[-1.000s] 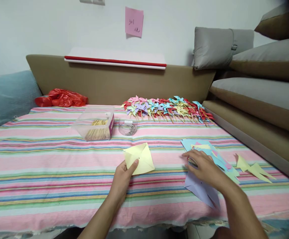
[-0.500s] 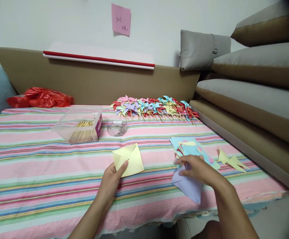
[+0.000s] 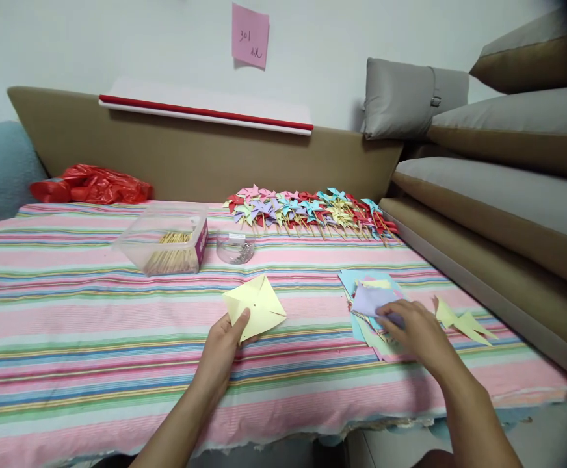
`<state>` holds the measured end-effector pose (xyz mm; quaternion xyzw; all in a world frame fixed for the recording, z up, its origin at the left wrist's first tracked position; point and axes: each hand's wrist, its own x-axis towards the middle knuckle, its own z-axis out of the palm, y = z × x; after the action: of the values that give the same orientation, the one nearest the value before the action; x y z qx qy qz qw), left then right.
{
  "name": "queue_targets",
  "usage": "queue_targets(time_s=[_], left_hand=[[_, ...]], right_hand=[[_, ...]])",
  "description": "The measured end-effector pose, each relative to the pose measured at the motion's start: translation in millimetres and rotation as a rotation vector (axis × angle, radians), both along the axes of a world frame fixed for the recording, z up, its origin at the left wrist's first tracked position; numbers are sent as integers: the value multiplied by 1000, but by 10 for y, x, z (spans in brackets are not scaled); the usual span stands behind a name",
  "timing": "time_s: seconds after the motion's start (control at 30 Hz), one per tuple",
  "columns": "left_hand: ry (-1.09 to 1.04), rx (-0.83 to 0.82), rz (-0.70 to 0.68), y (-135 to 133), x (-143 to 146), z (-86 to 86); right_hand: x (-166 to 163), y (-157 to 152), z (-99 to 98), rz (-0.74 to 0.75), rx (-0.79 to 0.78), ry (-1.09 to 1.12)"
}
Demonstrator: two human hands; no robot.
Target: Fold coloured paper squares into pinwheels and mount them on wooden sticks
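My left hand (image 3: 227,335) pinches a pale yellow paper square (image 3: 263,305) by its lower left edge, thumb on top. The square has slits from its corners and a small hole in the middle. At the right, my right hand (image 3: 408,322) has thumb and fingers closed on a purple sheet of paper (image 3: 372,299). That sheet lies over a pile of coloured papers (image 3: 354,279); the fingers partly cover it. Just right of this hand lies a cut and creased yellow paper piece (image 3: 463,323).
Several finished paper pinwheels (image 3: 307,211) on sticks lie at the back. A clear plastic box (image 3: 132,240) holds wooden sticks (image 3: 176,250); beside it stands a round clear dish (image 3: 235,250) of small metal bits. A red plastic bag (image 3: 98,185) and stacked cushions (image 3: 508,188) edge the striped cloth (image 3: 93,338).
My right hand has moved the purple paper up from the front edge onto the pile. My left hand keeps the yellow square, now slightly turned. The view has shifted a little.
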<state>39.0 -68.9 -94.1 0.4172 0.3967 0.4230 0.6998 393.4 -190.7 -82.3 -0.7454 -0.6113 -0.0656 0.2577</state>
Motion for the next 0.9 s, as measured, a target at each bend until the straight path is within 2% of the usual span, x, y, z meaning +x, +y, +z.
queue_targets(time_s=[0.07,0.13,0.2,0.3,0.37,0.43,0.5,0.57,0.7,0.8,0.9], left_hand=[[-2,4,-10,0,-1,-4],[1,15,-12,-2,4,-7],[2,21,-9,-5,13,-11],[-8,12,-2,-11,30,-18],[-23,8,-7,-11,43,-27],[-38,8,-14,-7,57,-37],[-66,11,-12,-5,72,-42],[-115,6,2,-10,86,-30],[-241,-9,26,-41,95,42],[-286,-5,34,-62,78,106],[-236,19,40,-71,43,145]], right_hand=[[38,-23,-84,32,-59,43],[28,-37,-54,30,-68,71],[-35,-21,42,-24,-2,52],[-293,76,198,-99,191,16],[-607,182,256,-11,265,70],[-1002,304,260,215,246,88],[-1396,430,216,411,206,21],[-1708,548,149,505,217,-37],[-1981,718,63,508,316,6],[-1989,771,93,491,367,121],[-1978,799,148,491,339,250]])
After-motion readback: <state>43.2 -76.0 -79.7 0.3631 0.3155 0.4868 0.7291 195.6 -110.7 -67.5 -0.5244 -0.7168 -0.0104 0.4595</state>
